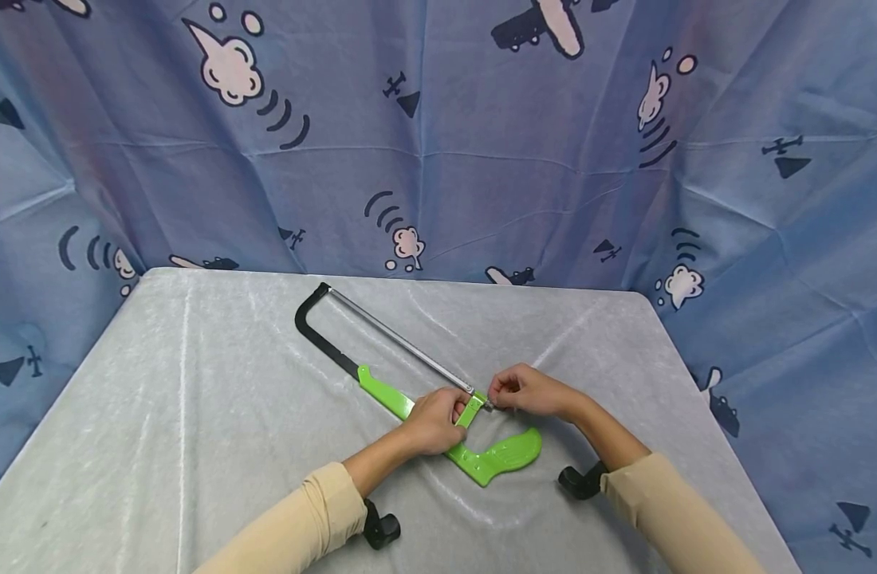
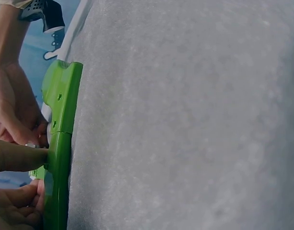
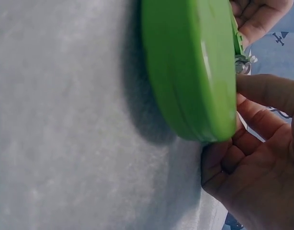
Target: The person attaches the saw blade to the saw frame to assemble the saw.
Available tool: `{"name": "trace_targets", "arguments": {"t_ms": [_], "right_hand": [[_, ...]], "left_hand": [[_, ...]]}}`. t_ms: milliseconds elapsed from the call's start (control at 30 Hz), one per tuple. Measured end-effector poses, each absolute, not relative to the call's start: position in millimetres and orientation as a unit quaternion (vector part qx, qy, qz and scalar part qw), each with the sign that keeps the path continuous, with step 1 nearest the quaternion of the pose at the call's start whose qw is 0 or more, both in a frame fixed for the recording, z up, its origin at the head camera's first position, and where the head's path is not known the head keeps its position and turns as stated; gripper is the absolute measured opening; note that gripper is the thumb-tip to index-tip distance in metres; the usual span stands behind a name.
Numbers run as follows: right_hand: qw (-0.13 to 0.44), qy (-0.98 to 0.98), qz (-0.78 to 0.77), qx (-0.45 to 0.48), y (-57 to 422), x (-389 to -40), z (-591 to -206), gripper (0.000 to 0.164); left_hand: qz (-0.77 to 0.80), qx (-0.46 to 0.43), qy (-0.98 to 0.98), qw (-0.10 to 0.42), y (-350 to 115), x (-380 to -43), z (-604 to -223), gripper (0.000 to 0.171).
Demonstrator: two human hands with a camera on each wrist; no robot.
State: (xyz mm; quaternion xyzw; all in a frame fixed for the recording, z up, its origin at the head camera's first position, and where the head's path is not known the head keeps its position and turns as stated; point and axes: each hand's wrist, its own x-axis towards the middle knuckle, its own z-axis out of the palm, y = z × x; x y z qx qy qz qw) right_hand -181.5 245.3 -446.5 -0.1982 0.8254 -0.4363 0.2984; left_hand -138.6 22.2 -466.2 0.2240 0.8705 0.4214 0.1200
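A hacksaw lies on the cloth in the head view, with a green handle (image 1: 513, 452), a black front frame (image 1: 305, 323) and a straight silver-grey bar or blade (image 1: 399, 339) along its far side. My left hand (image 1: 435, 422) grips the green upright post (image 1: 470, 410) between handle and blade end. At that end sits a small metal wing nut (image 3: 243, 64), with the fingertips of my right hand (image 1: 530, 391) curled at it. The green handle partly hides those fingers in the right wrist view. In the left wrist view, the left thumb (image 2: 22, 155) presses on the green frame (image 2: 58, 177).
A grey-white cloth (image 1: 159, 414) covers the table. Behind it hangs a blue patterned curtain (image 1: 481, 183). Black wrist devices (image 1: 383, 528) are strapped near both beige sleeves (image 1: 302, 510).
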Motion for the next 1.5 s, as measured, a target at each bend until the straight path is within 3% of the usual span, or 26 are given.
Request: {"name": "trace_targets", "arguments": {"t_ms": [733,1000,1500], "right_hand": [[0.336,0.835,-0.392,-0.191,230.9,-175.2,-439.5,0.004],[0.326,0.852,-0.361,-0.194,224.9,-175.1,-438.7,0.021],[0.289,0.869,-0.353,-0.194,220.6,-172.5,-442.3,0.026]], "left_hand": [[0.422,0.223,0.870,0.124,21.3,-139.5,-465.3,0.032],[0.421,0.225,0.871,0.119,21.6,-139.9,-467.3,0.033],[0.418,0.221,0.873,0.120,21.8,-138.1,-466.3,0.033]]}}
